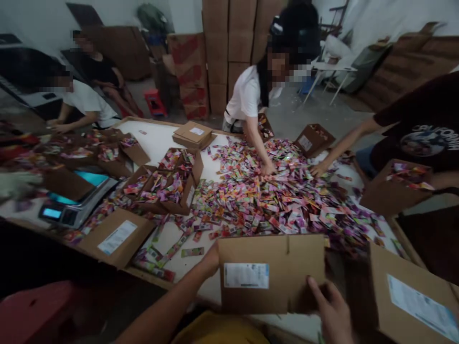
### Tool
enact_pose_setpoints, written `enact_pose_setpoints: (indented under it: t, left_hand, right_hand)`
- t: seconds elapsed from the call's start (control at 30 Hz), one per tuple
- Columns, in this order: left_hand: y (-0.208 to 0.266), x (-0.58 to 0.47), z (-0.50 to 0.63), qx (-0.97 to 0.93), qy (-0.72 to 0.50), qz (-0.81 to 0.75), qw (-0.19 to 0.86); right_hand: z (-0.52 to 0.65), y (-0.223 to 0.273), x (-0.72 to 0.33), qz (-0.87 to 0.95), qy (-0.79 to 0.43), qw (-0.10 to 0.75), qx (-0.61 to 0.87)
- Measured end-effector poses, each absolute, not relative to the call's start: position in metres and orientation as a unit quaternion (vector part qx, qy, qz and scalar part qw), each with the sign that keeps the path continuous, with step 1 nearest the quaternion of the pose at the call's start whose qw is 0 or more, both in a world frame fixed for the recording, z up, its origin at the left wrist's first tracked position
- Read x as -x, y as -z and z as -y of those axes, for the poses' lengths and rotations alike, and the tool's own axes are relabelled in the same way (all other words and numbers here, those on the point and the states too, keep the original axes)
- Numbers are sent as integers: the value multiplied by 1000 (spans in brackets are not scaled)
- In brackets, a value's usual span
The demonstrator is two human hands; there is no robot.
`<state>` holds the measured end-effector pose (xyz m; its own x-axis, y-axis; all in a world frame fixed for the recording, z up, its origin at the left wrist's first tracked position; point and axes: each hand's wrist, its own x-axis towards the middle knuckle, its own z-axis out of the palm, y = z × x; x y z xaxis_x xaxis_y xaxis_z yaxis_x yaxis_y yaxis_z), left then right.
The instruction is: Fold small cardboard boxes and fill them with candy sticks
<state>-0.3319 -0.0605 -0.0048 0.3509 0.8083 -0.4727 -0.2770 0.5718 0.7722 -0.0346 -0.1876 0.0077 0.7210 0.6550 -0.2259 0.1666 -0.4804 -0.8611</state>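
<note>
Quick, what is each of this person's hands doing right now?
Left hand: mostly hidden behind the brown cardboard box with a white label, apparently gripping its left edge.
Right hand: fingers on that box's lower right corner, holding it.

dark T-shirt (426, 129): "CALIFORNIA", partly cut | box labels (246, 275): unreadable

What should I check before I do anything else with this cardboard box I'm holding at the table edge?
1. Left hand on the cardboard box: ok, at its left edge.
2. Right hand on the box: ok, at its lower right corner.
3. Box open or shut: cannot tell; only its labelled side shows.
4. Packet pile right behind the box: ok.
5. Co-workers' hands away from the box: ok, they are at the pile's far side.
</note>
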Motion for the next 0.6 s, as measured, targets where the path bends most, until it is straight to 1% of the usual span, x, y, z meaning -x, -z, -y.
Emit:
enact_pose_setpoints:
  t: [0.1, 0.17, 0.23, 0.33, 0.4, 0.47, 0.6]
  left_hand:
    - [7, 410, 75, -237, -419, -513, 711]
    - [13, 445, 86, -240, -463, -537, 663]
    - [23, 468, 95, -288, -488, -567, 598]
    - [37, 487, 100, -407, -445, -587, 540]
    - [44, 491, 99, -447, -425, -576, 536]
    - [46, 492, 96, -438, -433, -560, 554]
    - [43, 490, 94, -395, -445, -549, 588]
  right_hand:
    - [155, 29, 107, 270, -343, 475, 764]
    - [141, 45, 141, 299, -379, 486, 729]
    - [129, 54, 164, 323, -383, 495, 709]
    - [111, 56, 185, 314, -350, 504, 725]
    - [100, 50, 195, 297, -334, 496, 745]
    - [93, 41, 204, 296, -340, 498, 741]
    - [94, 27, 208, 331, -393, 540, 667]
